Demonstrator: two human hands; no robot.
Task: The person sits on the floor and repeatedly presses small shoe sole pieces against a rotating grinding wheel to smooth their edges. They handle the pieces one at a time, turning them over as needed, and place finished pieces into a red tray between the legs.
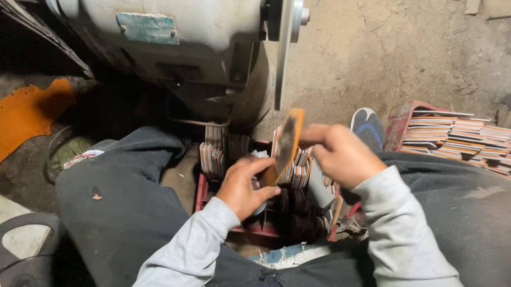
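Here, both hands hold orange slab (285, 146), teal rectangular plate (148, 27) on motor (161, 6)

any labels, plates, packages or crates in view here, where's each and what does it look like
Label plate: on the side of the grey grinder motor; rectangular, worn teal-green, markings too faint to tell.
Red crate: on the floor between the person's knees; holds stacks of striped flat pieces.
Second red crate: right, beyond the knee; striped flat pieces piled beside it.
No screens or signs.
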